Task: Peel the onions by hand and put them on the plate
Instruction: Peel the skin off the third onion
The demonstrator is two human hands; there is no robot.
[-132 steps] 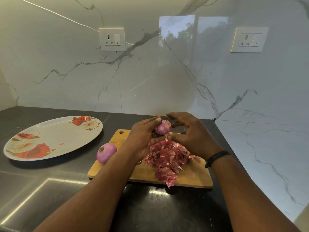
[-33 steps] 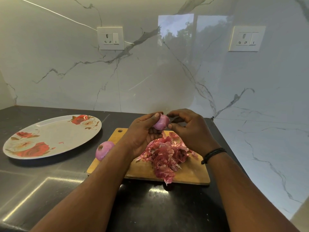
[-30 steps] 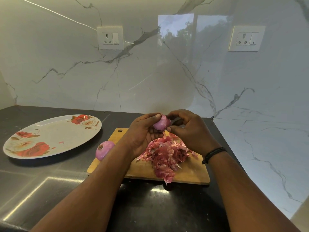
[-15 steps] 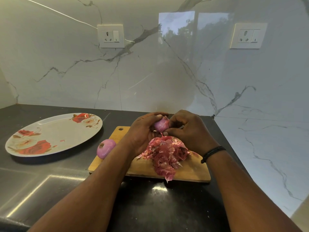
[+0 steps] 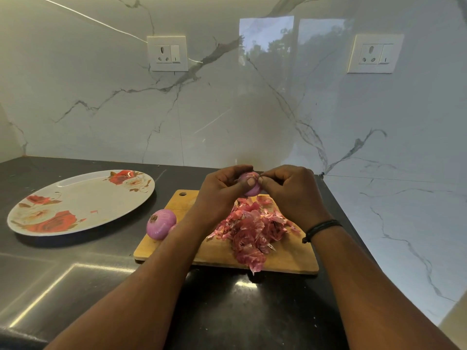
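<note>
My left hand (image 5: 222, 193) grips a small purple onion (image 5: 251, 186) above the wooden cutting board (image 5: 182, 202), thumb pressed on its front. My right hand (image 5: 290, 190) pinches a bit of skin at the onion's top with curled fingertips. A heap of pink onion peels (image 5: 252, 231) lies on the board under both hands. A second onion (image 5: 161, 223) rests at the board's left edge, partly on the counter. The oval floral plate (image 5: 75, 200) sits to the left with only a tiny scrap on it.
The dark counter (image 5: 75, 274) runs to a marble wall behind and on the right, close to the board. Two wall sockets (image 5: 167, 53) (image 5: 375, 53) are mounted above. A black band circles my right wrist (image 5: 321, 228).
My hands have drawn closer together around the onion. My left thumb now lies across its front, and my right fingertips have closed on skin at its top.
</note>
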